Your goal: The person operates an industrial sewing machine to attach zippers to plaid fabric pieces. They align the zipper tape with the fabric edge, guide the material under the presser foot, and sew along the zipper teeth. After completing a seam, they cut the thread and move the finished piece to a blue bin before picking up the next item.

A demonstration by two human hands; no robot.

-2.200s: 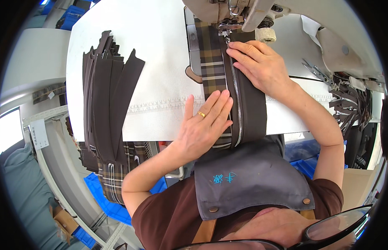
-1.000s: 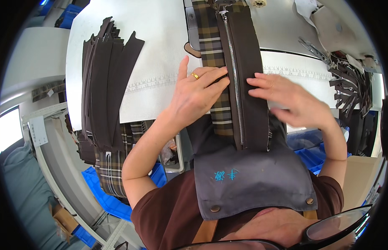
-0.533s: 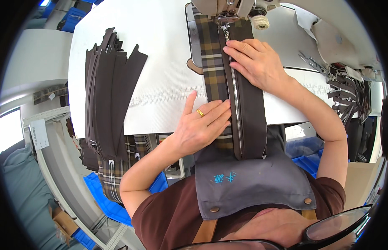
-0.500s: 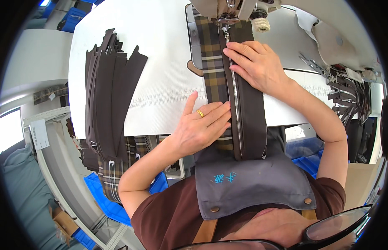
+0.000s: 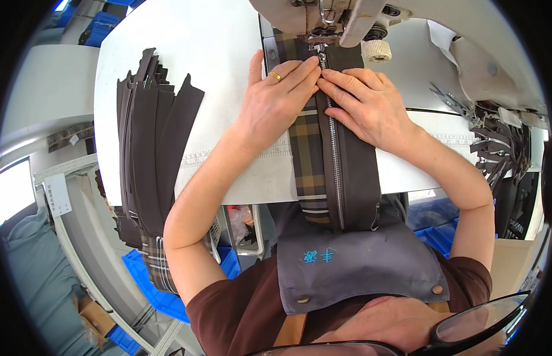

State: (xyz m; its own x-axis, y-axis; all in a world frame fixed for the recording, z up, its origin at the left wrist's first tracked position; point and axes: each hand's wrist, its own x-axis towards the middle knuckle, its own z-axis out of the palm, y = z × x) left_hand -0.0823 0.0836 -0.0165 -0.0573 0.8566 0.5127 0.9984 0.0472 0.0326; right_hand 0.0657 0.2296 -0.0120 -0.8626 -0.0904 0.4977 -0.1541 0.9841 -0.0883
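A zipper (image 5: 331, 136) with metal teeth runs lengthwise along a dark brown fabric strip (image 5: 358, 172). Beside it, plaid fabric (image 5: 309, 136) in brown and tan lies along the strip's left. The upper end of the zipper sits at the presser foot of a sewing machine (image 5: 323, 43). My left hand (image 5: 276, 98) lies flat, fingertips at the zipper just below the foot and thumb apart. My right hand (image 5: 371, 107) rests on the brown strip with fingers stretched, their tips at the zipper's right edge, close to the left fingertips. Both hands press the fabric from above.
A stack of dark brown strips (image 5: 146, 130) covers the table's left side, hanging over the front edge. Thread snips (image 5: 451, 99) and a bundle of zippers (image 5: 501, 148) are at the right. Blue bins (image 5: 163, 291) stand below the white table (image 5: 228, 35).
My left hand has moved up along the zipper from mid-length to just below the foot. The right hand has stayed nearly in place, sliding slightly down.
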